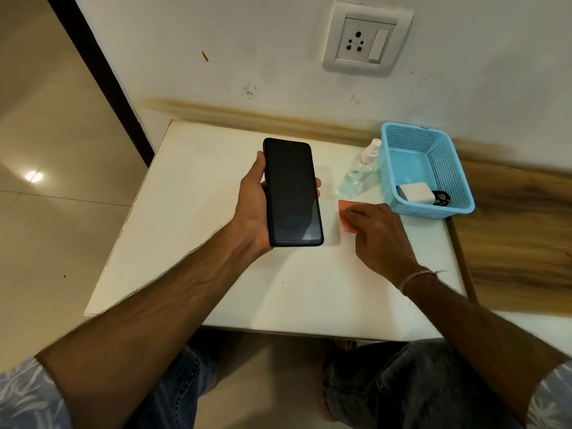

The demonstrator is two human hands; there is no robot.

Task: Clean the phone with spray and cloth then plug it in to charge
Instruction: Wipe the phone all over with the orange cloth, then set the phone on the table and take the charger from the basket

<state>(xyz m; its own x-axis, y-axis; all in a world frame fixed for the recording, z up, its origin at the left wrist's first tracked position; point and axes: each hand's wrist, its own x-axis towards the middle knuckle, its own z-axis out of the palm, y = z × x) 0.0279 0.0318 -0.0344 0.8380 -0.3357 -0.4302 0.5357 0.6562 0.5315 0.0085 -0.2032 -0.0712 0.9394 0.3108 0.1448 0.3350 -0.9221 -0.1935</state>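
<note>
My left hand [252, 205] grips a black phone [292, 193] by its edges, screen up and dark, above the white table [192, 243]. To its right my right hand [376, 230] lies on a folded orange cloth [345, 213] on the table, covering most of it; I cannot tell whether the fingers pinch it. A clear spray bottle [360, 171] with a white nozzle stands just behind the cloth. A white charger block [414, 193] and a dark coiled cable [441, 198] lie in the blue basket [433, 156].
A wall socket with a switch [366, 41] sits on the white wall above the table. The basket stands at the table's back right corner, beside a wooden surface [520, 230]. Tiled floor lies to the left; my knees are under the front edge.
</note>
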